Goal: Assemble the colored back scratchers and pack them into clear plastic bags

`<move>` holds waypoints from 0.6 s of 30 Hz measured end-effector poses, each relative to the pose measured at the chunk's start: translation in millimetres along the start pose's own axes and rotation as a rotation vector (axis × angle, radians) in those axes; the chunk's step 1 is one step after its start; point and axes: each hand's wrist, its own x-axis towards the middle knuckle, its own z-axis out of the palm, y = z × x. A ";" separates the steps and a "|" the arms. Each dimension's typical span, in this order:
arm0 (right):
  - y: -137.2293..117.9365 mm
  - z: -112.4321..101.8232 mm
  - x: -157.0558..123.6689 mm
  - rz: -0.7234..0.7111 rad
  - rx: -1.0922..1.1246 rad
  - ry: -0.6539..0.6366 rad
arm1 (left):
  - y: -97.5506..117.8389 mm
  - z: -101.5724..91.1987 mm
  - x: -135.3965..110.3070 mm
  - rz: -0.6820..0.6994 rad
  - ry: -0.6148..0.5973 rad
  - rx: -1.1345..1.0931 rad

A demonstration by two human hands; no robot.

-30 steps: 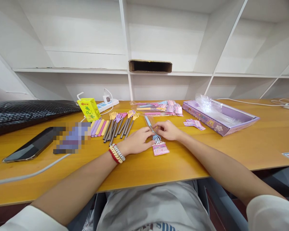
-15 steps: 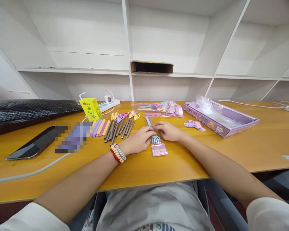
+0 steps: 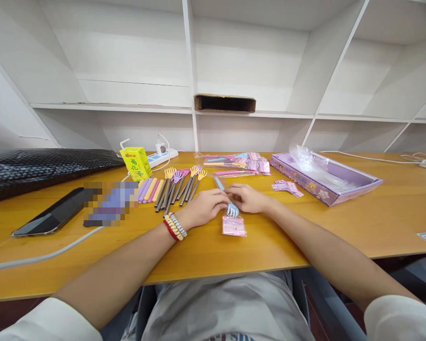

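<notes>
My left hand (image 3: 205, 207) and my right hand (image 3: 246, 198) meet over a blue claw-headed back scratcher (image 3: 226, 197) lying in a clear bag on the wooden desk (image 3: 376, 213). Fingers of both hands are pinched on the bag and scratcher near the claw. A pink card label (image 3: 233, 226) sits at the bag's near end, below the claw. To the left lies a row of loose scratchers (image 3: 179, 186) with orange, purple and pink claws, beside pastel handle grips (image 3: 149, 189). My left wrist wears beaded bracelets (image 3: 173, 227).
Bagged scratchers (image 3: 234, 162) are stacked at the back. A purple box tray (image 3: 323, 179) with clear plastic lies right, pink cards (image 3: 287, 186) beside it. A yellow drink carton (image 3: 137, 162), power strip (image 3: 161, 156), phone (image 3: 49, 219), black bag (image 3: 39, 168) and white cable (image 3: 57, 251) occupy the left.
The pink card label has shifted slightly toward me and the bag's claw end has tilted; both hands stay pinched on it. The view has tipped down a little.
</notes>
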 end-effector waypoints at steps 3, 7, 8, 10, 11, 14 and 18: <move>-3.6 -1.3 0.9 -0.042 0.027 0.019 | 3.5 -3.1 0.5 -0.001 0.111 -0.018; -7.9 -3.3 2.2 -0.074 0.031 0.101 | 11.0 -6.4 -0.3 0.016 0.230 -0.019; -8.3 -3.6 2.3 -0.074 0.029 0.125 | 13.0 -7.1 -0.6 0.029 0.246 -0.023; -8.0 -3.8 2.6 -0.080 0.038 0.169 | 16.6 -8.3 -1.1 0.047 0.278 -0.034; -7.6 -3.7 2.8 -0.084 0.052 0.188 | 18.0 -8.7 -1.1 0.050 0.295 -0.037; -8.1 -3.4 3.9 -0.070 0.106 0.260 | 19.9 -9.1 -0.1 0.027 0.320 -0.014; -17.9 -2.9 5.8 0.089 0.202 0.356 | 15.5 -7.0 2.4 -0.066 0.307 0.046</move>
